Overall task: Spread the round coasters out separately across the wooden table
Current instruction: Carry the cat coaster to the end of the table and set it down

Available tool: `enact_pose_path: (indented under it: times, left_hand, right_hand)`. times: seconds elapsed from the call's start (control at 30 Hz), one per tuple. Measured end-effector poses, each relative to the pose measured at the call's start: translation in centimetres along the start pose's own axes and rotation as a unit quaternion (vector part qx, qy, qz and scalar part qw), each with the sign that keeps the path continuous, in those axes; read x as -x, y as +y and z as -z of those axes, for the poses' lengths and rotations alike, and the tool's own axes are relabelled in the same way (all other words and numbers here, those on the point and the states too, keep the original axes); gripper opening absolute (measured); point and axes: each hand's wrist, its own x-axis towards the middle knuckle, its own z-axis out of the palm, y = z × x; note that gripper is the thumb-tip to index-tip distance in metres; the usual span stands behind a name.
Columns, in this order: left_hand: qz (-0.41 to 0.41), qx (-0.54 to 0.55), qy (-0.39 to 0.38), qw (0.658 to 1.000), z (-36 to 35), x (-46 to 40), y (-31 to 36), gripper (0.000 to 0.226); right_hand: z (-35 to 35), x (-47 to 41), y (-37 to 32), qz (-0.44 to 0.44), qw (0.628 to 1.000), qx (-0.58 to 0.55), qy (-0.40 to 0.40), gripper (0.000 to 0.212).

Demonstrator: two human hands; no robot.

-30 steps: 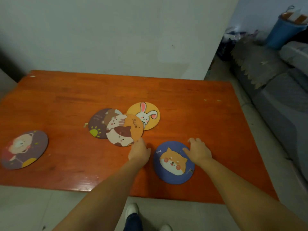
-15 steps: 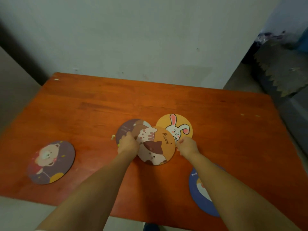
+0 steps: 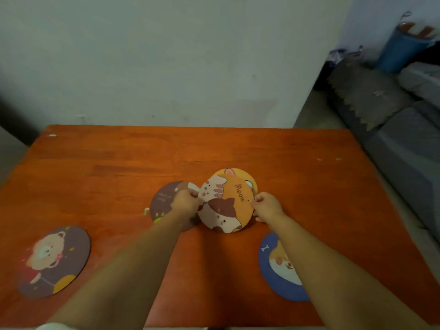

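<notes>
Two bare forearms reach in from the near edge of an orange-brown wooden tabletop (image 3: 309,186). Toward the near left corner lies a brown bear coaster (image 3: 56,260), flat and alone. Near the near right corner a blue dog coaster (image 3: 273,265) lies flat, partly hidden under the right forearm. Around the middle, the left hand (image 3: 184,202) and right hand (image 3: 266,207) pinch opposite edges of an orange "Meow" cat coaster (image 3: 226,203), each grip closed on its rim; the disc looks tilted, its far edge raised. Under the left hand lies a dark brown coaster (image 3: 164,201). Just beyond the cat coaster, a yellow coaster (image 3: 240,173) peeks out, mostly covered.
</notes>
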Motion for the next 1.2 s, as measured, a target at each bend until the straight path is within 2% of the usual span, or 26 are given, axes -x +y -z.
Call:
enact_pose_path:
  times: [0.1,0.2,0.33,0.5,0.8,0.9,1.03,1.2]
  left_hand:
    - [-0.033,0.002,-0.025,0.999,-2.8,1.7,4.3,0.033]
    - [-0.068,0.032,-0.071,0.995,-7.0,4.1,8.2,0.017]
    - [-0.101,0.029,-0.105,0.989,-13.8,7.6,12.1,0.016]
    - [-0.076,0.065,-0.117,0.988,-23.0,12.8,15.4,0.025]
    - [-0.049,0.060,-0.103,0.992,-38.5,19.7,21.9,0.008]
    - [-0.041,0.065,-0.105,0.991,-40.8,19.7,23.9,0.007]
    - [-0.040,0.083,-0.096,0.991,-42.2,17.8,25.7,0.022]
    - [-0.025,0.120,-0.072,0.990,-42.4,13.5,28.0,0.013]
  right_hand:
    - [5.1,0.5,2.0,0.001,0.999,-0.017,0.047,0.007]
    - [10.8,1.3,5.3,-0.004,0.994,-0.033,0.101,0.007]
    - [18.1,2.5,11.2,-0.019,0.988,-0.055,0.145,0.015]
    - [26.0,4.0,19.3,0.010,0.987,-0.060,0.149,0.006]
    - [39.4,4.5,30.6,0.008,0.984,-0.063,0.165,0.007]
    - [41.9,3.3,31.9,0.014,0.986,-0.062,0.155,0.007]
    - [44.1,0.6,31.2,0.026,0.990,-0.036,0.131,0.004]
    - [46.4,-5.4,27.5,0.071,0.992,0.015,0.103,0.003]
